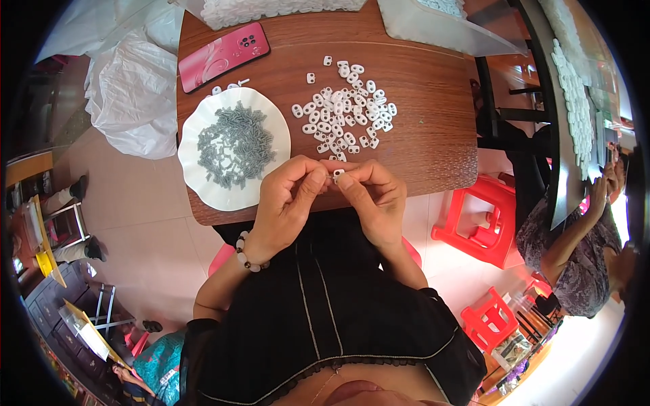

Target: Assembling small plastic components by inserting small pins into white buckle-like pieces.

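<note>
Close to the table's near edge, both hands meet fingertip to fingertip. My right hand pinches a small white two-hole cord lock piece between thumb and forefinger. Thumb and forefinger of my left hand are pressed together right beside it, on something tiny and thin that I cannot make out. A loose pile of similar white cord lock pieces lies just beyond the hands. To the left, a white scalloped plate holds a heap of tiny grey pieces that look like springs.
A pink phone lies at the table's far left, with a few white pieces near it. Clear bins of white parts stand along the far edge. Red stools are on the right, where another person sits at a neighbouring table.
</note>
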